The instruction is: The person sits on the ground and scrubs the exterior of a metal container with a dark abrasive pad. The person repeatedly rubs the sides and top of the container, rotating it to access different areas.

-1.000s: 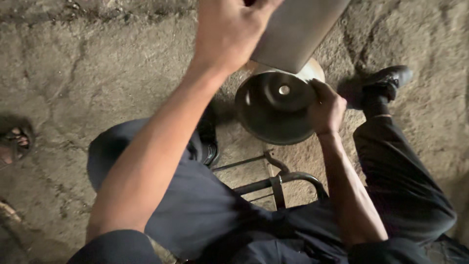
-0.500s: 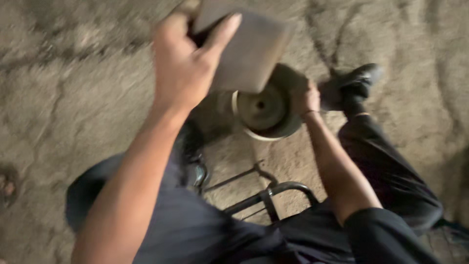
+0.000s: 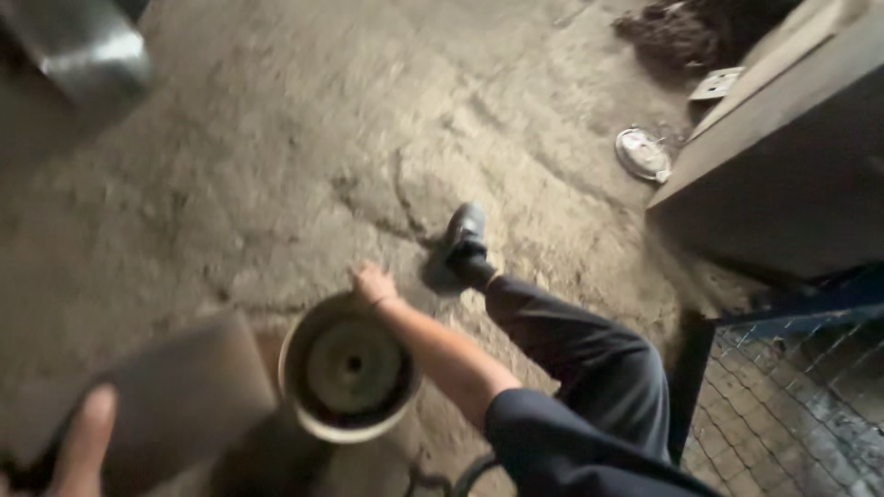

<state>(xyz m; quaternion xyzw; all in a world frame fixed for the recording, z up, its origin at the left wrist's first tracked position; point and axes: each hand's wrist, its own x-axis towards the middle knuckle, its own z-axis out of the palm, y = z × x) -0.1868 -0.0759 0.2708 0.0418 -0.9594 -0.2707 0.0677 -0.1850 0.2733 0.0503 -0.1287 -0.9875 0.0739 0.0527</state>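
My left hand (image 3: 78,442) is at the lower left edge, gripping a flat grey rectangular slab (image 3: 175,387) by its near end; the picture is blurred there. To the right of the slab is a round metal pan (image 3: 299,342) with a pale rim and a disc with a centre hole inside. My right hand (image 3: 371,283) rests on the pan's far rim, fingers curled over it. My right leg in dark trousers stretches beyond, ending in a black shoe (image 3: 465,230) on the rough ground.
A big grey box (image 3: 783,166) stands at the right, with a round white lid (image 3: 642,152) on the ground beside it. Blue-framed wire mesh (image 3: 792,405) fills the lower right. A shiny metal object (image 3: 83,46) is top left, a dark heap (image 3: 681,32) top right.
The view has swung up and away. My left hand has brought the slab down from above the pan to its left side. My right hand stays on the pan's rim.
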